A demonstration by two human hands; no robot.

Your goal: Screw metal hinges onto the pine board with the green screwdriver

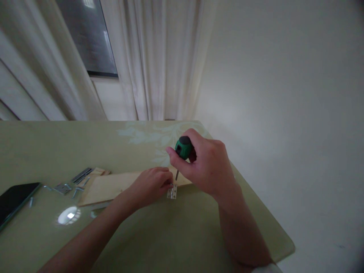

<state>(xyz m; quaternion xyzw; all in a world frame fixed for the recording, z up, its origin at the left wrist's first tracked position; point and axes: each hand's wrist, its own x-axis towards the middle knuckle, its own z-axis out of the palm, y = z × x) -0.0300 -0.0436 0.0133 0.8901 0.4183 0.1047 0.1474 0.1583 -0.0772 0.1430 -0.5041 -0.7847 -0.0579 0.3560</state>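
Note:
My right hand (203, 167) is wrapped around a short screwdriver with a green and black handle (183, 147). Its metal shaft points down at a small silver hinge (172, 192) at the near edge of a pale wooden board (110, 185). My left hand (152, 184) rests on the board with its fingers curled, fingertips pinched against the hinge right beside the screwdriver tip. The board lies flat on a light green table (170, 235).
Loose metal hinges and screws (72, 184) lie left of the board beside another small wood piece (98, 171). A dark phone (14, 199) sits at the left edge. A bright light reflection (68, 215) shows on the tabletop. Curtains and a window stand behind; the table's right edge drops to pale floor.

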